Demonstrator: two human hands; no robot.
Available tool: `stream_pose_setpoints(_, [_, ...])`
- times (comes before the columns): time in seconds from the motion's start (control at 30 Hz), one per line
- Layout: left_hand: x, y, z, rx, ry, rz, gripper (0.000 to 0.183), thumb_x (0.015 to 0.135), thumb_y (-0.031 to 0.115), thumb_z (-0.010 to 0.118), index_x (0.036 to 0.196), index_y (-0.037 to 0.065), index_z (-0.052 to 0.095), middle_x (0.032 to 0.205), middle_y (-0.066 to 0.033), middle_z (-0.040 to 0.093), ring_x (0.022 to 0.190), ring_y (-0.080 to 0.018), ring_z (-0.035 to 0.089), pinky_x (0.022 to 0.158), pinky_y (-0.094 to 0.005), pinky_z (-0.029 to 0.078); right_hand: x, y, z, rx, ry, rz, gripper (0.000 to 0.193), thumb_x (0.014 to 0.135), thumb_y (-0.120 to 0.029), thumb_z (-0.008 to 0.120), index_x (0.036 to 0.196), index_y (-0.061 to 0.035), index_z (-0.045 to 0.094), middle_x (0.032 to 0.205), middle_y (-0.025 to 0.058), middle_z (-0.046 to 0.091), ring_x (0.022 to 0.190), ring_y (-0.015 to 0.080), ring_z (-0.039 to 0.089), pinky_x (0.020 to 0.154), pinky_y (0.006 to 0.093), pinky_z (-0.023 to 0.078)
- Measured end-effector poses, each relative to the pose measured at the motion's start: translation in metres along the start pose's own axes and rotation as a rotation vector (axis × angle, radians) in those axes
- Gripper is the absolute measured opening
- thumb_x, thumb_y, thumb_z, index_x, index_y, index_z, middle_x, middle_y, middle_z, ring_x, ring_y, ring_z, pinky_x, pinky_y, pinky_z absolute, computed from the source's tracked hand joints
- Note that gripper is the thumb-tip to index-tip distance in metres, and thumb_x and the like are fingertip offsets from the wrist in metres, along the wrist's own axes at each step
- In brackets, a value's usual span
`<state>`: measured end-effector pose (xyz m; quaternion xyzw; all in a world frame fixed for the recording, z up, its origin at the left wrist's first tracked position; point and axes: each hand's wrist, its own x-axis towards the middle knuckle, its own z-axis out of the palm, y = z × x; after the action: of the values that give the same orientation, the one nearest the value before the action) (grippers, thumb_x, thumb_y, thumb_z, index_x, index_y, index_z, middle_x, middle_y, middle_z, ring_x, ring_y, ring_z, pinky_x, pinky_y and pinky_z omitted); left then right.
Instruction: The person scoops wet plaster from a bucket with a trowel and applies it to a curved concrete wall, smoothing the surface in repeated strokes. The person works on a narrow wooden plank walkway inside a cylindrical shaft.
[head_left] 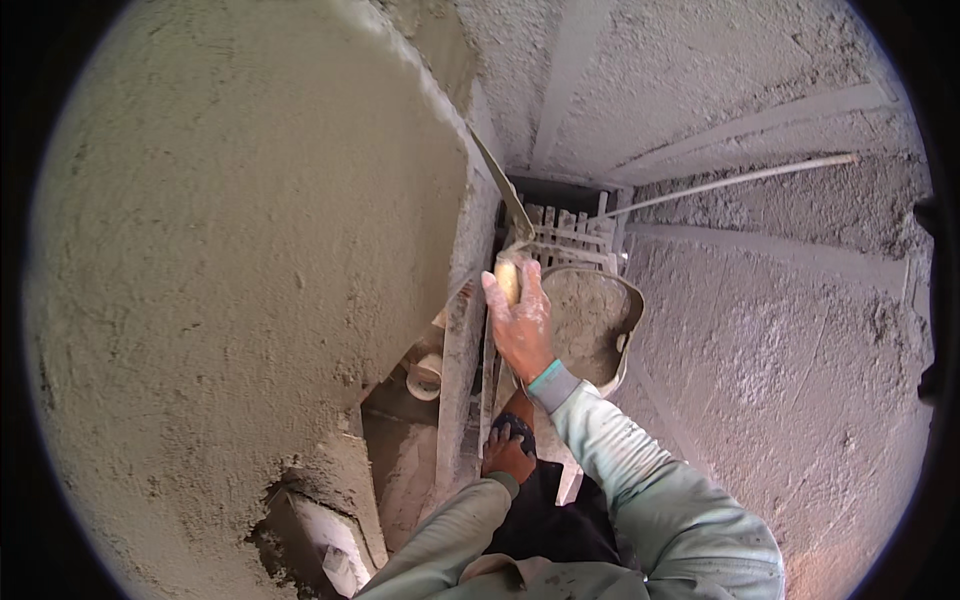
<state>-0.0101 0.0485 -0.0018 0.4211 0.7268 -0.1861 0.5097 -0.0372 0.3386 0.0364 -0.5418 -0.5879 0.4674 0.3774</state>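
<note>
My right hand [522, 320] is closed around the pale wooden handle [508, 280] of a trowel. The trowel's long, narrow blade [503, 185] points up and away, its side along the edge of the plastered wall face [260, 230] on my left. Lower down, my left hand [508, 456] lies with fingers spread on dark cloth [516, 428] over my leg, holding no tool. Just right of my right wrist stands a tub [632, 335] with grey mortar [590, 315] inside.
Wooden slats [570, 228] lie beyond the tub. A thin pole [740, 182] leans across the rough grey wall [770, 340] at right. On the left, an opening below the plaster holds a round white pipe end [425, 378]. A broken hole [320, 530] shows at lower left.
</note>
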Motion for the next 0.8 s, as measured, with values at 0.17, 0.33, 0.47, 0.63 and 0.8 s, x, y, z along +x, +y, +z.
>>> stream_pose_setpoints(0.17, [-0.002,-0.002,0.013,-0.023,0.008,0.032,0.051,0.085,0.034,0.071,0.131,0.015,0.070,0.163,-0.0113,0.038,0.152,-0.0345,0.031,0.124,-0.0500,0.027,-0.148,0.198,-0.109,-0.744,-0.477,0.815,0.049,0.103,-0.035,0.052,0.131,0.0046,0.061,0.124,0.0337,0.066,0.115,0.0489,0.064,0.100,0.0529,0.051])
stream_pose_setpoints(0.33, [-0.011,0.001,0.020,0.000,0.033,0.089,0.049,0.085,0.033,0.068,0.130,0.012,0.071,0.164,-0.0123,0.038,0.151,-0.0355,0.031,0.123,-0.0495,0.027,-0.170,0.365,-0.107,-1.023,-0.609,0.724,0.032,0.096,-0.018,0.053,0.113,0.0029,0.071,0.121,0.0219,0.071,0.113,0.0404,0.067,0.098,0.0472,0.054])
stream_pose_setpoints(0.47, [-0.015,0.004,0.022,0.042,0.021,0.090,0.050,0.083,0.032,0.070,0.130,0.013,0.071,0.163,-0.0130,0.039,0.150,-0.0363,0.035,0.121,-0.0500,0.030,-0.162,0.410,-0.025,-0.927,-0.738,0.641,0.035,0.097,-0.026,0.054,0.115,-0.0023,0.072,0.128,0.0187,0.069,0.121,0.0347,0.065,0.104,0.0447,0.051])
stream_pose_setpoints(0.63, [-0.016,0.009,0.024,0.069,0.039,0.087,0.051,0.082,0.032,0.071,0.129,0.013,0.071,0.161,-0.0138,0.041,0.149,-0.0366,0.036,0.120,-0.0501,0.032,-0.190,0.397,-0.020,-0.723,-0.268,0.593,0.040,0.098,-0.040,0.062,0.119,-0.0081,0.072,0.103,0.0126,0.076,0.095,0.0261,0.073,0.082,0.0426,0.058])
stream_pose_setpoints(0.8, [-0.016,0.011,0.028,0.108,0.034,0.082,0.050,0.083,0.033,0.070,0.129,0.014,0.071,0.161,-0.0136,0.041,0.149,-0.0361,0.036,0.121,-0.0499,0.032,-0.178,0.378,-0.107,0.135,-0.308,1.146,0.029,0.096,-0.037,0.072,0.107,-0.0097,0.070,0.064,-0.0009,0.057,0.049,0.0119,0.051,0.045,0.0313,0.043])
